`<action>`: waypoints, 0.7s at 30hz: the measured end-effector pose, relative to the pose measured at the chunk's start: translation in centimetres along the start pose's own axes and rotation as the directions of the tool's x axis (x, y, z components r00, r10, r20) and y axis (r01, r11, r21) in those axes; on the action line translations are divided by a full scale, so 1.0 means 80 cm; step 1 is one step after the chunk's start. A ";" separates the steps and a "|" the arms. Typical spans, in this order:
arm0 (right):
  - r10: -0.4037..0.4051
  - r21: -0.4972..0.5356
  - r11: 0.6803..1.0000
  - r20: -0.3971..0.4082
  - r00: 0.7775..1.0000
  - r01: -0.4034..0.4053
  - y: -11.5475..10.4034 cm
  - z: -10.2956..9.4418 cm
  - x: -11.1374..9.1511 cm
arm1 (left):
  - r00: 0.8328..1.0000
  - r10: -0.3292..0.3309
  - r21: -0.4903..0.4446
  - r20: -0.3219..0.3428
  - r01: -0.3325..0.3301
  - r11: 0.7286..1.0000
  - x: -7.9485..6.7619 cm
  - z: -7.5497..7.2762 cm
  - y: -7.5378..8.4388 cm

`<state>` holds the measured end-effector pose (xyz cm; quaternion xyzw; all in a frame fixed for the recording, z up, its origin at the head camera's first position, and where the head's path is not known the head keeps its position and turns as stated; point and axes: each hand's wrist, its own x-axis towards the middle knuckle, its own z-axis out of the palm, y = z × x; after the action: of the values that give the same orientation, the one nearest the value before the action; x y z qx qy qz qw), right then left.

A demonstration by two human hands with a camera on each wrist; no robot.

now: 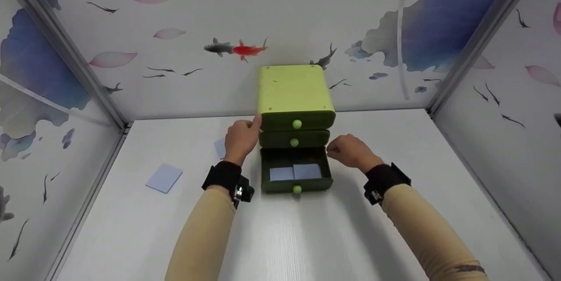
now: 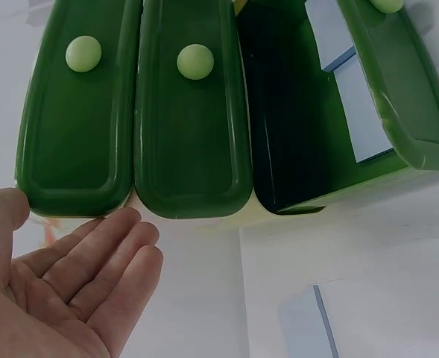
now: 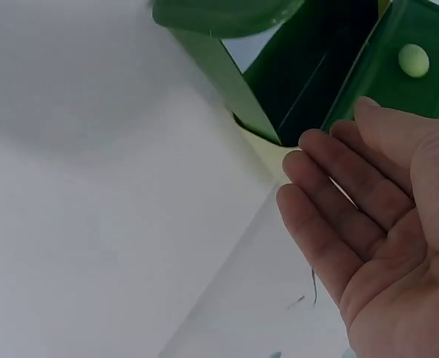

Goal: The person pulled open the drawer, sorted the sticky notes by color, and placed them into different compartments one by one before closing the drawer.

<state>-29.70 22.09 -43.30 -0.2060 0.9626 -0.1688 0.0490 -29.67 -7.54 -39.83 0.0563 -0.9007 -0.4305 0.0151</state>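
A small green drawer cabinet (image 1: 294, 90) stands against the back wall, its top two drawers closed. Its bottom drawer (image 1: 276, 186) is pulled out, with one light blue card (image 1: 281, 174) beside another blue card (image 1: 307, 171) inside. At the cabinet's left side is my left hand (image 1: 242, 138); the thumb meets the edge by the top drawer (image 2: 74, 142), fingers loosely extended below it. My right hand (image 1: 350, 151) is close by the right side, near the open drawer, its fingers loosely bent and holding nothing in the right wrist view. Whether it touches the cabinet I cannot tell.
A light blue card (image 1: 164, 178) lies on the white table (image 1: 280, 246) at the left. Another blue card (image 1: 219, 148) is partly hidden behind my left hand. Printed panels wall the table at the back, left and right.
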 end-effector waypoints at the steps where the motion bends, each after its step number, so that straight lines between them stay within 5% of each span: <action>1: 0.012 0.004 1.000 -0.009 1.000 -0.012 0.003 -0.007 -0.002 | 1.000 0.003 0.004 -0.005 -0.003 1.000 0.000 0.000 -0.002; 11: 0.094 0.061 0.994 -0.135 0.986 -0.086 0.006 -0.071 0.004 | 0.998 0.023 0.074 -0.066 -0.018 0.997 -0.004 -0.006 -0.028; 21: 0.116 0.142 0.985 -0.124 0.985 -0.098 -0.012 -0.085 0.019 | 0.998 -0.029 0.078 -0.060 0.034 0.996 -0.009 -0.011 -0.076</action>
<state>-31.88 22.71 -36.68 -0.1384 0.9598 -0.2442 0.0082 -28.34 -11.92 -44.04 0.0837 -0.9151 -0.3930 0.0325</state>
